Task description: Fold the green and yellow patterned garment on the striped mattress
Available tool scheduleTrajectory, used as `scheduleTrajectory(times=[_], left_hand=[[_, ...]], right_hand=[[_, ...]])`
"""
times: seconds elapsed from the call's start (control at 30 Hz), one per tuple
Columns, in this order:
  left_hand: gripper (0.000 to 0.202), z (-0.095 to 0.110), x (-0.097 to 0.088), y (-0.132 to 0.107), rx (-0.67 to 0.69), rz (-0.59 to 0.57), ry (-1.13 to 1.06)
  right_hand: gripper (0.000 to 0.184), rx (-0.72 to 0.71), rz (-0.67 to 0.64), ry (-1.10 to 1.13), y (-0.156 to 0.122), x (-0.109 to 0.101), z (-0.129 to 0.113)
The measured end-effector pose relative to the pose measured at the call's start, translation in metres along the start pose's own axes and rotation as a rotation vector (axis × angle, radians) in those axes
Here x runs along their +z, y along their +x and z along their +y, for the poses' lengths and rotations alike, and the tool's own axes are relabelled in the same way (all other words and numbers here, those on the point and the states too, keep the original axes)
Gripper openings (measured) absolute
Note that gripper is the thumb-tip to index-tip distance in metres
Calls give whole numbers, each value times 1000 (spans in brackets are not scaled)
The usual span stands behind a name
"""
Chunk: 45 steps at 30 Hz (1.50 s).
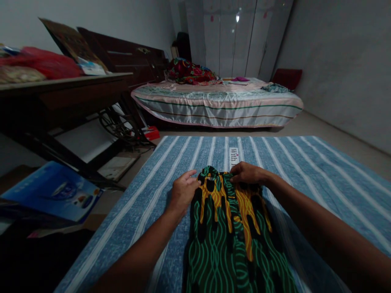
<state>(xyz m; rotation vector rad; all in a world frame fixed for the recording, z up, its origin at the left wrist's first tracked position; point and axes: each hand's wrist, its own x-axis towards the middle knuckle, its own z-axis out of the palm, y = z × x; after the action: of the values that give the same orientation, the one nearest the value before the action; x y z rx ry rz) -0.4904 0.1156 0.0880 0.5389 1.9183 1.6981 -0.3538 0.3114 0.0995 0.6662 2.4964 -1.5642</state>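
Observation:
A dark shirt [229, 236] with green wavy lines and orange flame shapes lies lengthwise on a blue striped cloth [146, 203]. My left hand [182, 191] rests on the shirt's left shoulder by the collar, fingers curled and pinching the fabric edge. On the right side of the collar my right hand [248, 173] is closed on the fabric, knuckles up. Both hands sit at the far end of the garment, a hand's width apart. Just beyond the collar the cloth carries a white label [233, 156].
A bed [220, 103] with a striped cover and a heap of colourful clothes [189, 72] stands ahead. A dark wooden table [61, 93] with a red bag is at the left, a blue box [51, 191] on the floor below. White wardrobes [238, 36] line the back wall.

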Motion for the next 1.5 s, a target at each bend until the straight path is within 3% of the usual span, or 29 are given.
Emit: scheduleTrajectory(times=[0.17, 0.3, 0.4, 0.57, 0.63, 0.77, 0.9, 1.03, 1.13, 1.27, 1.37, 1.5], left_hand=[[58, -3, 2, 3, 31, -35, 79], [58, 0, 8, 7, 218, -74, 143], [48, -3, 6, 18, 376, -7, 230], [38, -8, -4, 27, 216, 122, 379], [34, -3, -5, 16, 363, 130, 433], [18, 10, 4, -16, 740, -135, 646], [14, 13, 16, -45, 798, -245, 862], [13, 10, 26, -77, 893, -477, 903], [19, 5, 31, -95, 855, -566, 961], [39, -10, 34, -102, 748, -627, 1041], [53, -20, 34, -100, 731, -654, 1044], [60, -22, 33, -99, 697, -705, 1054]], right_hand=[[11, -33, 68, -21, 5, 1, 4], [16, -45, 66, -8, 4, 0, 5], [21, -62, 63, -11, 2, -1, 5], [20, -72, 134, -164, 4, 0, 7], [19, -74, 158, -225, 4, 1, 7], [20, -82, 213, -369, 2, 0, 1], [26, -95, 346, -524, -3, 7, -12], [27, -211, 397, -729, -2, 26, -35], [31, -229, 330, -852, 6, 44, -52], [24, -171, 254, -916, 20, 60, -66], [21, -130, 233, -920, 26, 64, -71], [33, -58, 222, -873, 31, 64, -75]])
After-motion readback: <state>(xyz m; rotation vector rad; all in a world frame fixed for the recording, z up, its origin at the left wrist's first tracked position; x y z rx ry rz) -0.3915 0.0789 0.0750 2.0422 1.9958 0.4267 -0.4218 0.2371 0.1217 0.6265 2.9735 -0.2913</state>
